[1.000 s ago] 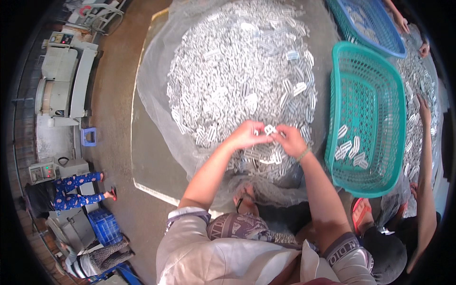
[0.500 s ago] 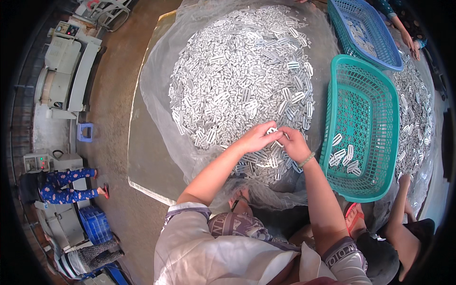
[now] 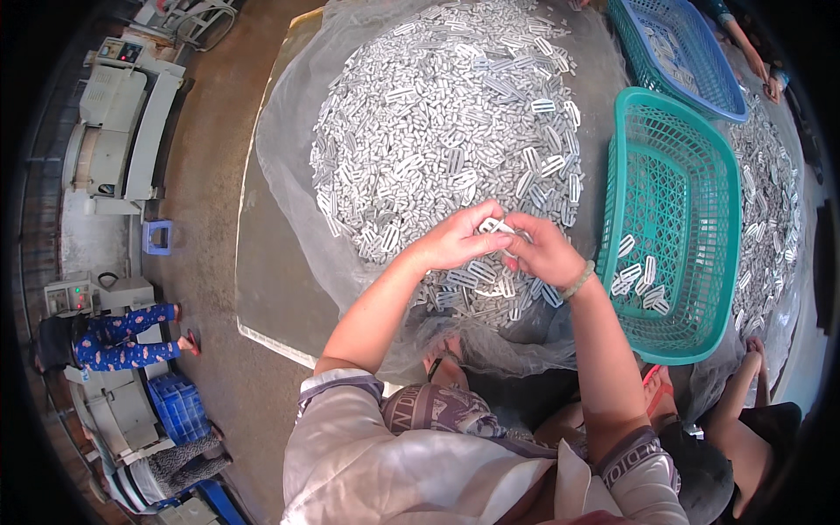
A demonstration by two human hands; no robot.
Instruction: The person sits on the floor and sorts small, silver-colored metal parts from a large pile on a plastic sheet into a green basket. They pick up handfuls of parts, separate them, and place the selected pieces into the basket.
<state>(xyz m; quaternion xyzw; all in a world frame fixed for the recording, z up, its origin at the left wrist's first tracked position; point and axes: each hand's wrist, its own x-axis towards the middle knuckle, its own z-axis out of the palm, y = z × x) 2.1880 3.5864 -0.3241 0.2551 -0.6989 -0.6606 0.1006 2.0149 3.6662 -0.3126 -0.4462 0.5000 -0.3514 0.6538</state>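
Note:
My left hand (image 3: 458,238) and my right hand (image 3: 546,252) meet over the near part of a big heap. Between their fingertips is a pale slotted strap buckle (image 3: 495,227), pinched from both sides. Fingers partly cover it, so its far end is hard to see. The heap (image 3: 411,114) mixes small grey pellet-like pieces with flat slotted buckles, thicker around my hands and along the right side. To the right stands a teal plastic basket (image 3: 735,201) with several similar buckles (image 3: 644,278) lying at its near left.
Clear plastic sheeting (image 3: 289,166) spreads beneath the heap. Behind the teal basket is a blue basket (image 3: 630,52) holding more pieces. Another heap (image 3: 763,192) lies at far right, with other people's hands near it. Machines (image 3: 114,131) and two people are along the left wall.
Both hands have shifted slightly away from me, and the buckle between them shows more clearly. The whole view has shifted a little.

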